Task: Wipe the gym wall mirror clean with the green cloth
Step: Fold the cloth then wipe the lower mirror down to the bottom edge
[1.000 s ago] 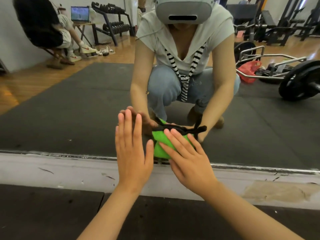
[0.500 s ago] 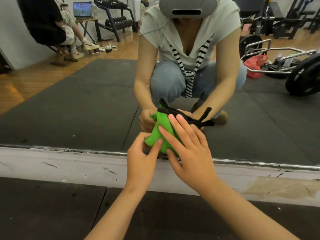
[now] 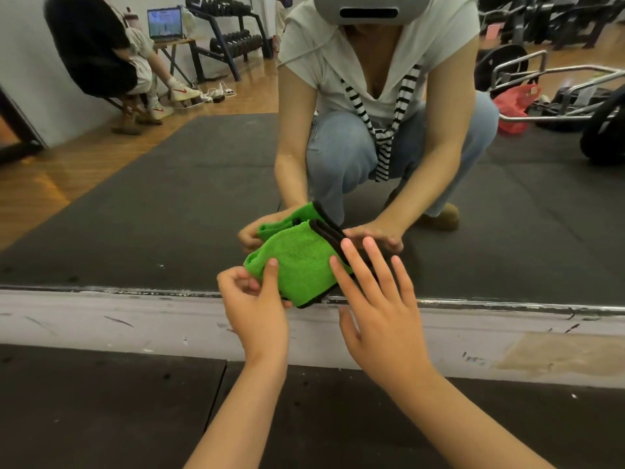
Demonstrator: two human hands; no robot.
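The wall mirror (image 3: 169,204) fills the upper view, and its bottom edge meets a scuffed white base strip (image 3: 101,319). A folded green cloth (image 3: 297,262) with black trim is held just in front of the mirror's lower edge. My left hand (image 3: 257,309) pinches the cloth's left corner between thumb and curled fingers. Straight fingers of my right hand (image 3: 375,299) lie on the cloth's right, black-trimmed side. The mirror shows my crouching reflection with the same cloth.
Black rubber floor mat (image 3: 101,401) lies under my arms. Reflected in the mirror are a seated person (image 3: 101,55) at the far left, a dumbbell rack (image 3: 230,38), a weight plate (image 3: 605,130) and a red bag (image 3: 514,106).
My left hand went from flat on the mirror to pinching the cloth's left corner. The cloth came off the glass and spread out into a flatter fold, my right fingers sliding to its right side.
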